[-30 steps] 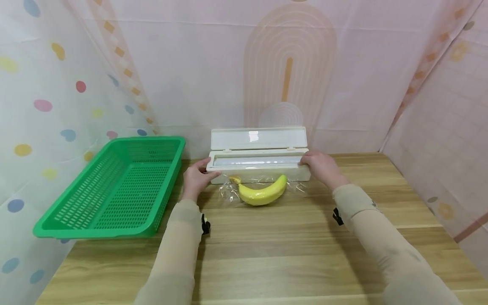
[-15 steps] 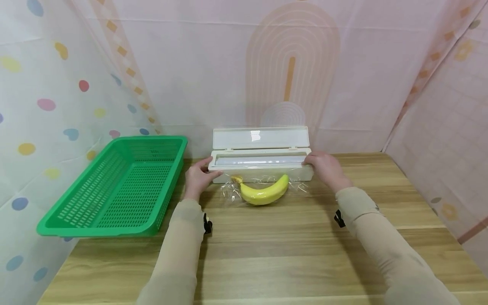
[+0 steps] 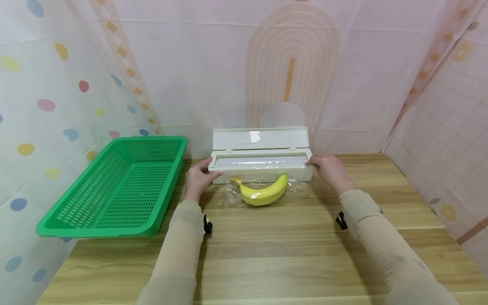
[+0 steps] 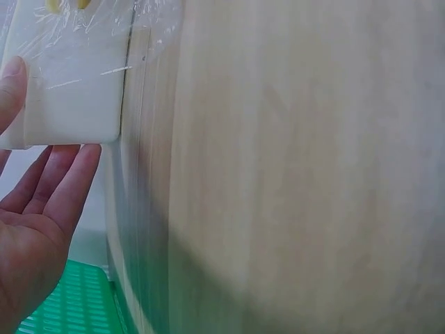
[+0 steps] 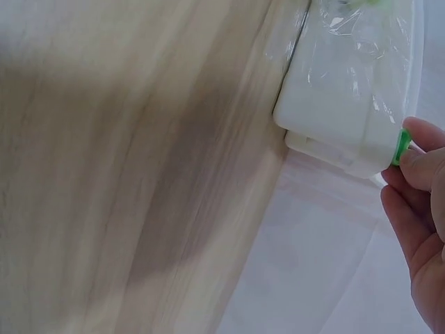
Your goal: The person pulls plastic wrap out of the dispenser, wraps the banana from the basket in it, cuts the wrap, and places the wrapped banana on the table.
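A white cling film dispenser lies against the back wall with its lid up, and the film roll shows in its opening. My left hand grips the dispenser's left end, its thumb on the front and its fingertips at the end face. At the right end, my right hand pinches a small green slide cutter, clear in the right wrist view. In front of the box lies a yellow banana under clear cling film, which spreads to either side of it.
A green plastic basket stands at the left of the wooden table. Patterned cloth hangs behind the table and along both sides.
My right hand has slid slightly rightward along the dispenser's top edge to its right end. The left hand keeps its place. The whole head view has shifted a little.
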Tool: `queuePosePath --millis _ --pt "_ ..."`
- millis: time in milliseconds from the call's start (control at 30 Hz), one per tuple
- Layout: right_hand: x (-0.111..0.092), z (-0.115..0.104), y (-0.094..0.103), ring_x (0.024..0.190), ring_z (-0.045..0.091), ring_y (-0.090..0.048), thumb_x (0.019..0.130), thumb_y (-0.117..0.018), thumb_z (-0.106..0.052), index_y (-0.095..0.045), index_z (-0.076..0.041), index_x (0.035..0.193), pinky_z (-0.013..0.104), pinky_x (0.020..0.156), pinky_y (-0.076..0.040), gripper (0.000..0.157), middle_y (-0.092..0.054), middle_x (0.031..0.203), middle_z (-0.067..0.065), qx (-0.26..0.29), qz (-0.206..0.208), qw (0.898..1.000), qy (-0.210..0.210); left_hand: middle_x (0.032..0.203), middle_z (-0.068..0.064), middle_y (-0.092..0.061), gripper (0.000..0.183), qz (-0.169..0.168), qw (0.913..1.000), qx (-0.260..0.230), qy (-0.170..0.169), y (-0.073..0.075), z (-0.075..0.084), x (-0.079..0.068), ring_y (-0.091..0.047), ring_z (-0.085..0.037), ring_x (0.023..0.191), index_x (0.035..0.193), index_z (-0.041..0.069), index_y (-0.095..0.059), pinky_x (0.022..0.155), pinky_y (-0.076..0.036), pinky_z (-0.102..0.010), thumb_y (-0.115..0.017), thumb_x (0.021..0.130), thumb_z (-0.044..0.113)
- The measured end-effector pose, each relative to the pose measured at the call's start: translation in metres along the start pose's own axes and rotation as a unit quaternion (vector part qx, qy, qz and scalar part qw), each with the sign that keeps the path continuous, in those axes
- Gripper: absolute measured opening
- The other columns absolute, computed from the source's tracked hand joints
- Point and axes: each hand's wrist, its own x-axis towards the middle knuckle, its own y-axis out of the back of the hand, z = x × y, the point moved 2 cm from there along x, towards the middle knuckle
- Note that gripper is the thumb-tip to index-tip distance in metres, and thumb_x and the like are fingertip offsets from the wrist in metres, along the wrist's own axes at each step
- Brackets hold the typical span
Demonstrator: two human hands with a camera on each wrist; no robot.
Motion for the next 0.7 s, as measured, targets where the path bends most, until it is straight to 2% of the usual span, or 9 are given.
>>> queuePosePath --millis 167,267,367,533,700 --pt "-0.002 0.001 0.001 0.093 0.034 -0.067 0.083 -0.064 0.011 -0.075 -0.001 0.096 0.047 0.085 -0.053 0.021 -0.072 0.099 0.014 -0.005 -0.011 1.0 -0.004 0.127 -0.016 -0.064 0.064 0.0 1.0 0.005 -0.008 -0.001 0.003 -0.001 -0.061 -0.026 0.106 0.139 0.012 -0.058 0.082 -0.053 -0.035 -0.084 0.081 0.024" --pt "-0.002 -0.001 0.001 0.093 0.033 -0.066 0.086 -0.069 0.002 -0.074 0.0 0.099 0.047 0.086 -0.053 0.014 -0.071 0.1 0.015 -0.009 -0.03 0.999 -0.007 0.128 -0.015 -0.064 0.065 0.001 1.0 0.001 -0.007 -0.002 0.003 -0.003 -0.06 -0.026 0.105 0.139 0.011 -0.058 0.081 -0.052 -0.034 -0.084 0.081 0.024" --pt "-0.003 -0.003 0.001 0.092 0.032 -0.066 0.087 -0.074 -0.007 -0.072 0.0 0.101 0.047 0.085 -0.053 0.015 -0.07 0.1 0.015 -0.009 -0.04 0.999 -0.009 0.126 -0.015 -0.064 0.065 0.001 1.0 0.0 -0.006 -0.002 0.003 -0.004 -0.06 -0.026 0.105 0.139 0.011 -0.058 0.08 -0.052 -0.032 -0.084 0.081 0.023" --pt "-0.002 -0.007 -0.001 0.094 0.033 -0.065 0.085 -0.078 -0.01 -0.072 0.0 0.104 0.047 0.087 -0.053 0.022 -0.07 0.102 0.014 -0.008 -0.023 1.0 0.01 0.123 -0.016 -0.065 0.065 0.001 1.0 0.002 -0.006 -0.003 0.004 -0.005 -0.06 -0.026 0.104 0.139 0.011 -0.058 0.08 -0.052 -0.033 -0.084 0.081 0.024" --pt "0.0 -0.013 -0.005 0.098 0.033 -0.063 0.082 -0.079 -0.008 -0.073 -0.002 0.102 0.045 0.09 -0.051 0.022 -0.071 0.101 0.013 -0.014 -0.001 0.999 0.041 0.12 -0.018 -0.066 0.065 0.003 0.9999 0.01 -0.011 -0.003 0.003 -0.005 -0.06 -0.026 0.102 0.14 0.011 -0.058 0.08 -0.051 -0.035 -0.084 0.082 0.024"
